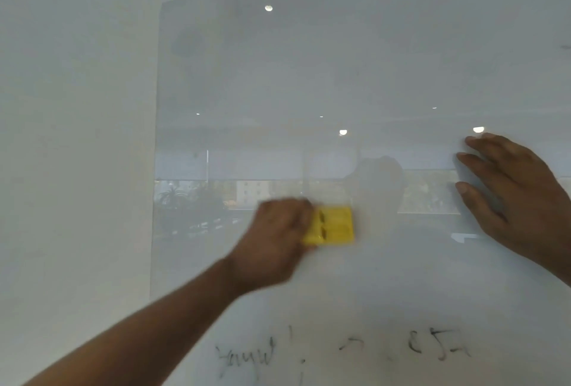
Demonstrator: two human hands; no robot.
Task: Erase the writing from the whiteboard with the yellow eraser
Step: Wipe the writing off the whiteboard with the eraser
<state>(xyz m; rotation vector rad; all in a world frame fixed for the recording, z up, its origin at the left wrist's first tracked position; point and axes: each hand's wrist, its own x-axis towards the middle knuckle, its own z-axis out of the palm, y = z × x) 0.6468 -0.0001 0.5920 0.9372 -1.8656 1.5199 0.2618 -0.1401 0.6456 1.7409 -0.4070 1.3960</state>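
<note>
Nearest the camera, a bare forearm rises from seven o'clock toward the middle of the view. It ends in the left hand, blurred, with its fingers curled tight round the left end of the yellow eraser. That eraser lies flat against the whiteboard, just below the centre of the view, its long side roughly level and its free end pointing to three o'clock.

At three o'clock the right hand is pressed flat on the board, fingers spread and extended toward nine o'clock, gripping nothing. It is well apart from the eraser.

Dark writing remains along the bottom of the board at six o'clock: a scrawled word at the left, a few loose strokes in the middle, and several figures toward five o'clock. All of it is smeared and I cannot read it. It lies below the eraser and apart from it.

Glossy and pale, the board mirrors ceiling lights and a window scene with trees. At nine o'clock, a plain wall meets the board's left edge.
</note>
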